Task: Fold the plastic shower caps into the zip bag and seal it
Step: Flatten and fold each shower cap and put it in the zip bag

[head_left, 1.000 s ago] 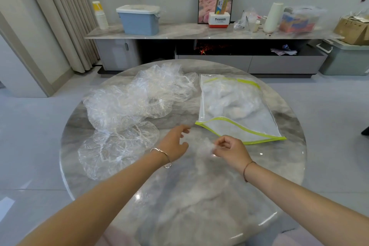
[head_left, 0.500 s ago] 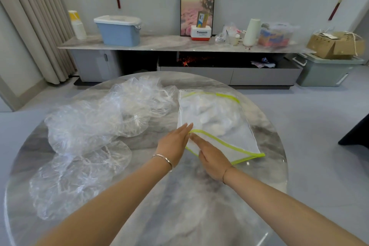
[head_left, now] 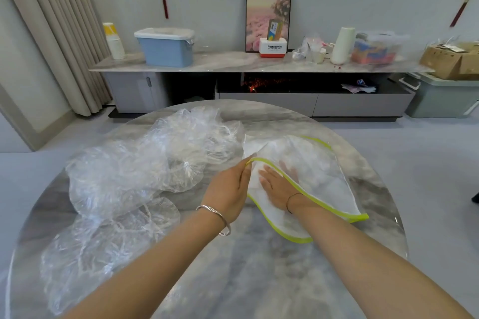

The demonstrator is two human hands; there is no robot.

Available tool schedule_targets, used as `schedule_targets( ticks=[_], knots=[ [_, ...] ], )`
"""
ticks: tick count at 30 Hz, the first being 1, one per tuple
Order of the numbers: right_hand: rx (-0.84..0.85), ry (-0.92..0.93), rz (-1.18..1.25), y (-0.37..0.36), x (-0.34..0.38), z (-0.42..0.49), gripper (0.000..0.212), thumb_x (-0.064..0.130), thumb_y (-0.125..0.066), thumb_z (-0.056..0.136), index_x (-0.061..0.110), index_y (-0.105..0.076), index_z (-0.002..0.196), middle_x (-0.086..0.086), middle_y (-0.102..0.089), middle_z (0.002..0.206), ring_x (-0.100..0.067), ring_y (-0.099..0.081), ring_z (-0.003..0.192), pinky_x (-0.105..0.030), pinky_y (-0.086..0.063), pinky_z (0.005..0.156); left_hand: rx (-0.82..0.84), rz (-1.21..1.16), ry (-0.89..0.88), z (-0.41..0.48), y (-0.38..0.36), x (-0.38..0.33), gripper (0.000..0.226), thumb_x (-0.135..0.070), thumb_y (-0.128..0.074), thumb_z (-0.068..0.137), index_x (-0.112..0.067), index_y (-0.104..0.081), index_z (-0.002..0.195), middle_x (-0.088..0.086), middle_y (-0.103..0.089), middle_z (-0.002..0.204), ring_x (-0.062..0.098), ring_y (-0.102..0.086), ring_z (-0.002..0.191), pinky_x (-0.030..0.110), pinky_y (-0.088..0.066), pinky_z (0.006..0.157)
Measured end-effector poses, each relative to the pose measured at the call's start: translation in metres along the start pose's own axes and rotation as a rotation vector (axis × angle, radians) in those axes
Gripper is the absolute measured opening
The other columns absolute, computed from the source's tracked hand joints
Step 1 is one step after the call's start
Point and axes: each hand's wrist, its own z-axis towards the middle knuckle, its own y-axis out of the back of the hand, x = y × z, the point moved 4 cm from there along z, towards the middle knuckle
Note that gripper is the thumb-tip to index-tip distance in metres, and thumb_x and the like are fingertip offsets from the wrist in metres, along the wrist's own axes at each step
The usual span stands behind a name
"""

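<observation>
By the left hand [head_left: 228, 189] the upper lip of the translucent yellow-green-edged zip bag [head_left: 318, 176] is pinched and lifted. The right hand [head_left: 277, 186], flat with straight fingers, is slid into the mouth, its fingertips seen through the film. The bag lies on the right half of the round grey marble tabletop [head_left: 259, 280]; the crumpled clear plastic shower caps [head_left: 145, 171] are heaped toward its left edge. The bag is judged to be opened for loading; next a cap must be folded and fed in. Half a second earlier the mouth lay flat under both hands.
</observation>
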Motion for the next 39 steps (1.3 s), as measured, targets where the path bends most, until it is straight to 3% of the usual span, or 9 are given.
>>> schedule_targets(
  ticks=[6,10,15,20,25,29,33,35,39],
  knots=[
    [0.023,0.108,0.066,-0.001,0.012,-0.039,0.049,0.046,-0.012,0.101,0.037,-0.01,0.149,0.015,0.009,0.156,-0.021,0.023,0.142,-0.045,0.013,0.115,0.145,-0.053,0.037,-0.001,-0.023,0.013,0.041,-0.032,-0.028,0.102,-0.032,-0.035,0.143,-0.002,-0.056,0.131,0.015,-0.052,0.119,0.021,-0.039,0.095],
    [0.115,0.194,0.092,-0.011,0.012,-0.076,0.07,0.068,0.001,0.087,0.037,-0.008,0.149,0.011,0.003,0.157,-0.023,0.008,0.146,-0.044,0.001,0.118,0.341,0.17,0.076,-0.015,-0.033,0.042,0.058,-0.029,-0.037,0.1,-0.027,-0.008,0.15,0.002,-0.014,0.157,0.02,-0.015,0.144,0.031,-0.017,0.115],
    [0.213,0.266,0.048,-0.015,0.022,-0.135,0.055,0.042,-0.02,0.102,0.027,0.001,0.15,0.01,0.01,0.157,-0.011,0.008,0.145,-0.026,0.004,0.114,0.491,0.615,0.442,-0.065,-0.001,0.086,0.08,-0.046,-0.039,0.096,-0.019,0.016,0.148,0.007,0.017,0.157,0.034,0.002,0.145,0.046,-0.012,0.117],
    [0.225,0.308,0.031,-0.014,0.032,-0.165,0.064,0.056,-0.015,0.093,0.031,0.001,0.149,0.014,0.006,0.156,-0.006,0.008,0.144,-0.018,0.006,0.111,0.522,0.784,0.743,-0.112,0.036,0.117,0.083,-0.062,-0.029,0.093,-0.013,0.007,0.15,0.013,0.007,0.157,0.037,-0.002,0.144,0.054,-0.01,0.114],
    [0.075,0.328,0.145,-0.005,0.049,-0.172,0.054,0.037,-0.034,0.101,0.026,-0.012,0.149,0.013,-0.007,0.156,-0.005,-0.004,0.144,-0.01,0.003,0.109,0.593,0.735,0.427,-0.138,0.029,0.112,0.074,-0.062,-0.027,0.093,-0.024,-0.002,0.151,0.003,0.006,0.159,0.022,0.003,0.146,0.047,0.002,0.116],
    [0.015,0.421,0.135,-0.011,0.059,-0.178,0.068,0.055,-0.034,0.087,0.028,-0.019,0.147,0.021,-0.007,0.147,-0.003,-0.009,0.142,-0.011,-0.001,0.112,0.698,0.617,0.112,-0.166,0.004,0.082,0.072,-0.06,-0.038,0.09,-0.029,-0.01,0.149,-0.003,0.002,0.159,0.017,0.0,0.146,0.04,0.0,0.116],
    [0.074,0.506,0.023,-0.027,0.07,-0.182,0.082,0.065,-0.029,0.074,0.03,-0.018,0.148,0.013,-0.009,0.155,-0.007,-0.008,0.143,-0.018,0.002,0.113,0.657,0.589,-0.1,-0.179,0.001,0.066,0.071,-0.048,-0.05,0.09,-0.025,-0.017,0.148,-0.006,-0.007,0.157,0.014,-0.006,0.145,0.033,0.0,0.116],
    [0.12,0.51,-0.055,-0.035,0.072,-0.184,0.089,0.069,-0.021,0.069,0.029,-0.017,0.148,0.01,-0.009,0.157,-0.009,-0.004,0.144,-0.022,0.006,0.111,0.567,0.643,-0.116,-0.177,0.008,0.065,0.074,-0.044,-0.053,0.088,-0.021,-0.017,0.148,-0.002,-0.01,0.157,0.017,-0.009,0.144,0.031,-0.003,0.116],
    [0.167,0.44,-0.121,-0.05,0.063,-0.182,0.093,0.074,-0.006,0.066,0.033,-0.013,0.149,0.012,-0.005,0.158,-0.009,-0.001,0.145,-0.025,0.008,0.111,0.554,0.822,0.12,-0.172,0.026,0.084,0.076,-0.036,-0.048,0.092,-0.018,-0.002,0.15,0.002,0.0,0.158,0.023,-0.003,0.146,0.037,-0.005,0.118]
  ],
)
